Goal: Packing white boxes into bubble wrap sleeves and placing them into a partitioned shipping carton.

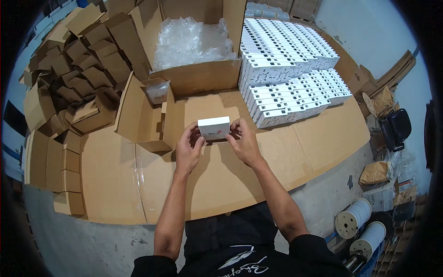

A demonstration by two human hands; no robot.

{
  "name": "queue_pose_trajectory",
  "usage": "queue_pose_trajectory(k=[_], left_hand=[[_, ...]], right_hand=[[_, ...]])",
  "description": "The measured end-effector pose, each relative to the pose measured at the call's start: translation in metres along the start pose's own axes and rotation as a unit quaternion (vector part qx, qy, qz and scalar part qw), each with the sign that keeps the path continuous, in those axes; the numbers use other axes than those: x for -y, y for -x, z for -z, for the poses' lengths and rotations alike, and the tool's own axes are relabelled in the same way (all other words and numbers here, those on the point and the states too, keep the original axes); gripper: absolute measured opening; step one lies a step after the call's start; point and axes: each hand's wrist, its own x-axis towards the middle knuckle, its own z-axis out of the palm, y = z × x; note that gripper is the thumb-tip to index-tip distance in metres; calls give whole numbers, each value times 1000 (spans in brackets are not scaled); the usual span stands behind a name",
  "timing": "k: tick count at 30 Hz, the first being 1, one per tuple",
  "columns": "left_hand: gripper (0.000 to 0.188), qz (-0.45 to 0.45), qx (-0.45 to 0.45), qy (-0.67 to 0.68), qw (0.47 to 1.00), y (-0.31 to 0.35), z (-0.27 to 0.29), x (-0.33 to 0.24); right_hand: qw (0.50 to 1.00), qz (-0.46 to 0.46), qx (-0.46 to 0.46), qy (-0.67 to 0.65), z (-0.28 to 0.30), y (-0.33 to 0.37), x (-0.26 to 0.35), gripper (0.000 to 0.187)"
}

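Note:
Between my two hands, above the cardboard-covered table, is a small flat white box with a little red and dark print on its side. My left hand grips its left end, thumb at the near side. At the right end, my right hand holds it with thumb and fingers. Just beyond my left hand stands an open brown carton, a clear plastic bag lying inside at its far end. Stacked rows of similar white boxes rise at the back right.
A large open carton full of clear plastic bags stands at the back. Many open brown cartons crowd the left, with more along the left table edge. Cable spools and a black chair are on the right.

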Motion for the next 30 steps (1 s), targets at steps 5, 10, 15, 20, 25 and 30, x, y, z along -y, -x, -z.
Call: queue_pose_trajectory(k=[5,10,15,20,25,30], left_hand=[[36,9,12,-113,993,5,4,10],[35,12,18,-123,992,8,1,2],[36,5,24,-143,989,9,3,3],[48,21,23,-128,991,10,1,4],[50,-16,-18,-155,988,12,-2,-7],[39,-116,-95,-205,967,1,-13,-47]], right_hand=[[997,-21,26,67,4,2,-6,31],[997,7,19,74,4,6,-11,33],[998,-5,22,64,2,7,-14,33],[998,27,13,46,4,11,-16,36],[960,56,66,265,17,28,-16,50],[916,101,71,382,15,32,-21,59]])
